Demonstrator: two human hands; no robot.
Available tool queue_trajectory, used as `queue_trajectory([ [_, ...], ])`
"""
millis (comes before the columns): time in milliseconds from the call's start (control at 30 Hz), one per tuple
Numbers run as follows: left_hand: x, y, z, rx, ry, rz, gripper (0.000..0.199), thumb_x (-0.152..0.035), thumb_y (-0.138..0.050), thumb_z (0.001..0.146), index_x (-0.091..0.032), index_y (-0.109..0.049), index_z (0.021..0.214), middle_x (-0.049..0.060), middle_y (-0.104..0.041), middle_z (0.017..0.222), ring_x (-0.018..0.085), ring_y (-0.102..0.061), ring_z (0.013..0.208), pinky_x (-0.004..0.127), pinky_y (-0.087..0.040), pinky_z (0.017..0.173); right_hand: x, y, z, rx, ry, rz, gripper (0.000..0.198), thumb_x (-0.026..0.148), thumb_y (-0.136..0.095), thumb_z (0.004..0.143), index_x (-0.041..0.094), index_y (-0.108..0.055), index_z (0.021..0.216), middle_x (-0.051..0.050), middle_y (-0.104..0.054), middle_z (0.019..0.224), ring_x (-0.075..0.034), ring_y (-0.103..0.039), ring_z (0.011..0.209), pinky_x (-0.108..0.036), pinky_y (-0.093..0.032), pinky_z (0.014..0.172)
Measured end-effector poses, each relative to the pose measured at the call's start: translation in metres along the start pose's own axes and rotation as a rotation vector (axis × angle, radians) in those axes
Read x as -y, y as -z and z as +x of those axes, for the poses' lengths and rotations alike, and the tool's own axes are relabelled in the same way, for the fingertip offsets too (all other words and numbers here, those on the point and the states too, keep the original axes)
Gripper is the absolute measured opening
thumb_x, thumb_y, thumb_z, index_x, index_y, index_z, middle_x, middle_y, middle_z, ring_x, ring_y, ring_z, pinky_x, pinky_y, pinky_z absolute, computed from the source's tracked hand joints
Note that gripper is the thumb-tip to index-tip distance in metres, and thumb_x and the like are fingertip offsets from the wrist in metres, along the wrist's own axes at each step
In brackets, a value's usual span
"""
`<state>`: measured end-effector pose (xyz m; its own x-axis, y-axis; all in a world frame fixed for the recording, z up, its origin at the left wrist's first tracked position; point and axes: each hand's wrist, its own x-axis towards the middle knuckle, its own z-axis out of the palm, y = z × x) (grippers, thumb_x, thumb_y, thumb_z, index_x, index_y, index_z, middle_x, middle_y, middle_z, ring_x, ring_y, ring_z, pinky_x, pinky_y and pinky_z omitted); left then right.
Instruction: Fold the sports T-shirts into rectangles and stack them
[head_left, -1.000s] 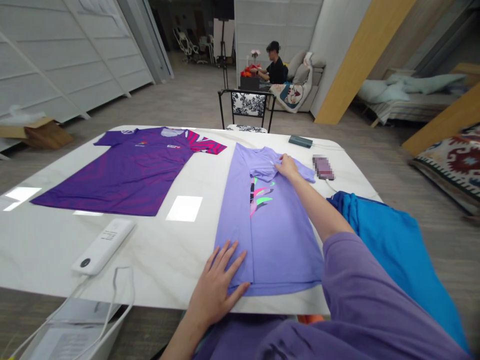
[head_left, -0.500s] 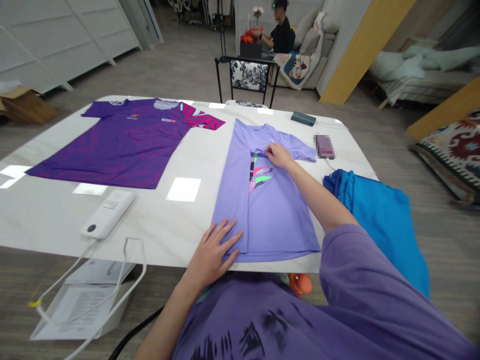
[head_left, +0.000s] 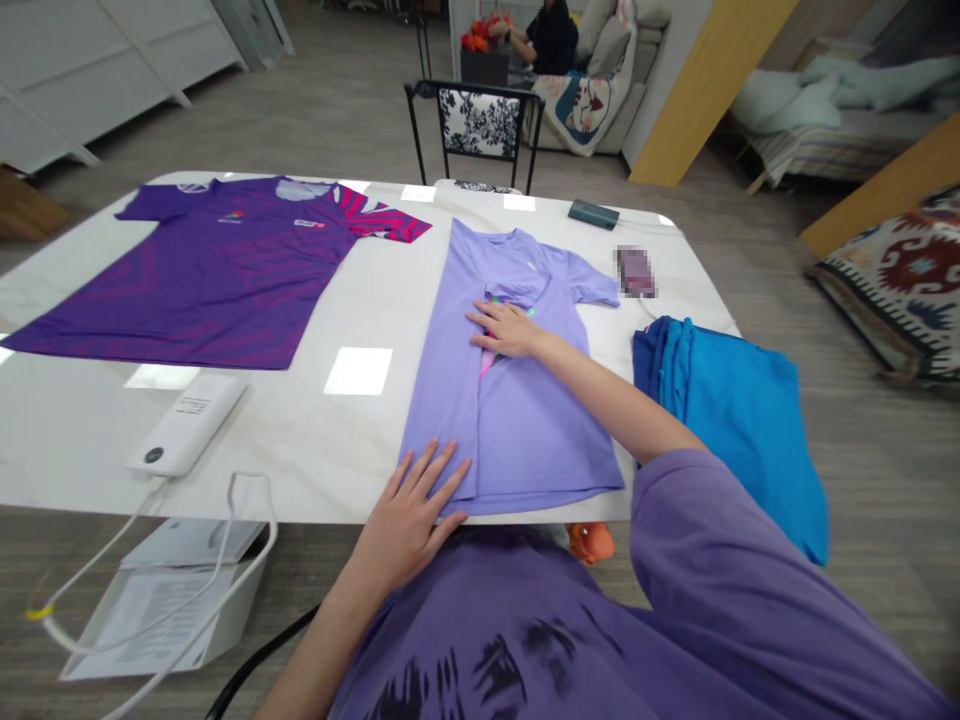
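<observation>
A lavender T-shirt (head_left: 551, 420) lies on the white marbled table (head_left: 352, 450), its left side folded inward over a pink, green and black print. The folded sleeve lies bunched near the upper middle, while the other sleeve points out to the right. My left hand (head_left: 420, 510) rests flat with spread fingers on the lower left corner of the folded part, by the table's near edge. Farther up, my right hand (head_left: 506, 328) lies with fingers stretched out over the fold's edge, just below the bunched sleeve, covering part of the print.
To the left a dark purple jersey (head_left: 232, 270) is spread flat. Folded blue clothes (head_left: 739, 410) hang over the right edge. A phone (head_left: 636, 271), a dark green case (head_left: 593, 214) and a white power bank (head_left: 191, 425) with a cable lie about. A chair (head_left: 480, 125) stands beyond; a person sits behind.
My right hand has let go of the sleeve fabric and moved left and down, flattening onto the shirt. The left hand stays on the lower corner. The view has tilted down slightly.
</observation>
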<state>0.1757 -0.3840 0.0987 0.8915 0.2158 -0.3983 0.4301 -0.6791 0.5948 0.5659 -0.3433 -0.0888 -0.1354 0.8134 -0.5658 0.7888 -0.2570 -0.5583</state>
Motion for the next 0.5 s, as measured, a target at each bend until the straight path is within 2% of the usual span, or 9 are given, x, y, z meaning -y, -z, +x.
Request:
queue_trajectory([
  [67, 0.007, 0.001, -0.011, -0.001, -0.016, 0.017, 0.079, -0.051, -0.062, 0.116, -0.036, -0.031, 0.187, 0.004, -0.036, 0.192, 0.035, -0.032, 0.180, 0.058, -0.028, 0.148, -0.010, 0.003, -0.001, -0.008, 0.010, 0.009, 0.067, 0.061, -0.056, 0.116, 0.034, -0.054, 0.177, -0.007, -0.044, 0.187, -0.038, -0.039, 0.173, -0.061, -0.025, 0.144],
  [133, 0.013, 0.006, -0.018, -0.009, -0.033, 0.007, 0.078, -0.051, -0.064, 0.114, -0.037, -0.036, 0.185, 0.004, -0.041, 0.190, 0.035, -0.037, 0.177, 0.059, -0.031, 0.147, -0.038, 0.021, -0.006, -0.115, -0.053, 0.008, 0.068, 0.060, -0.053, 0.117, 0.029, -0.053, 0.177, -0.012, -0.053, 0.181, -0.039, -0.047, 0.166, -0.061, -0.033, 0.140],
  [167, 0.013, 0.009, -0.017, -0.025, -0.029, -0.007, 0.074, -0.051, -0.065, 0.113, -0.037, -0.043, 0.182, 0.005, -0.045, 0.187, 0.036, -0.042, 0.175, 0.060, -0.033, 0.145, -0.057, 0.033, -0.011, -0.186, -0.141, 0.001, 0.067, 0.058, -0.053, 0.117, 0.025, -0.056, 0.175, -0.016, -0.057, 0.175, -0.040, -0.051, 0.162, -0.060, -0.038, 0.137],
  [233, 0.004, 0.016, -0.006, -0.076, 0.021, -0.042, 0.058, -0.049, -0.066, 0.113, -0.034, -0.059, 0.169, 0.008, -0.059, 0.176, 0.037, -0.056, 0.162, 0.060, -0.043, 0.137, -0.103, 0.061, -0.024, -0.309, -0.406, -0.024, 0.063, 0.053, -0.053, 0.117, 0.015, -0.062, 0.167, -0.023, -0.062, 0.165, -0.042, -0.058, 0.152, -0.058, -0.045, 0.132],
  [300, -0.021, 0.022, 0.020, -0.112, 0.056, -0.103, 0.038, -0.042, -0.064, 0.115, -0.029, -0.071, 0.150, 0.011, -0.073, 0.154, 0.032, -0.070, 0.140, 0.053, -0.055, 0.122, -0.149, 0.086, -0.040, -0.364, -0.683, -0.058, 0.062, 0.049, -0.054, 0.116, 0.008, -0.063, 0.162, -0.029, -0.059, 0.162, -0.044, -0.060, 0.149, -0.058, -0.046, 0.129],
  [367, -0.057, 0.024, 0.058, -0.078, -0.018, -0.188, 0.027, -0.035, -0.062, 0.117, -0.025, -0.075, 0.138, 0.010, -0.077, 0.133, 0.027, -0.074, 0.119, 0.044, -0.059, 0.106, -0.186, 0.103, -0.055, -0.350, -0.889, -0.084, 0.067, 0.047, -0.061, 0.114, 0.001, -0.059, 0.163, -0.035, -0.053, 0.165, -0.046, -0.057, 0.151, -0.060, -0.044, 0.130],
  [433, -0.096, 0.022, 0.097, 0.021, -0.188, -0.251, 0.027, -0.037, -0.064, 0.116, -0.023, -0.073, 0.137, 0.010, -0.075, 0.128, 0.027, -0.073, 0.114, 0.042, -0.059, 0.097, -0.210, 0.111, -0.066, -0.300, -1.000, -0.087, 0.072, 0.047, -0.070, 0.109, -0.002, -0.060, 0.160, -0.038, -0.049, 0.167, -0.048, -0.053, 0.155, -0.063, -0.043, 0.131],
  [500, -0.130, 0.018, 0.129, 0.094, -0.313, -0.242, 0.032, -0.042, -0.067, 0.115, -0.023, -0.071, 0.141, 0.009, -0.074, 0.127, 0.027, -0.072, 0.113, 0.042, -0.057, 0.095, -0.223, 0.113, -0.073, -0.251, -1.046, -0.081, 0.065, 0.046, -0.081, 0.102, 0.002, -0.071, 0.149, -0.037, -0.049, 0.168, -0.048, -0.054, 0.154, -0.064, -0.045, 0.129],
])
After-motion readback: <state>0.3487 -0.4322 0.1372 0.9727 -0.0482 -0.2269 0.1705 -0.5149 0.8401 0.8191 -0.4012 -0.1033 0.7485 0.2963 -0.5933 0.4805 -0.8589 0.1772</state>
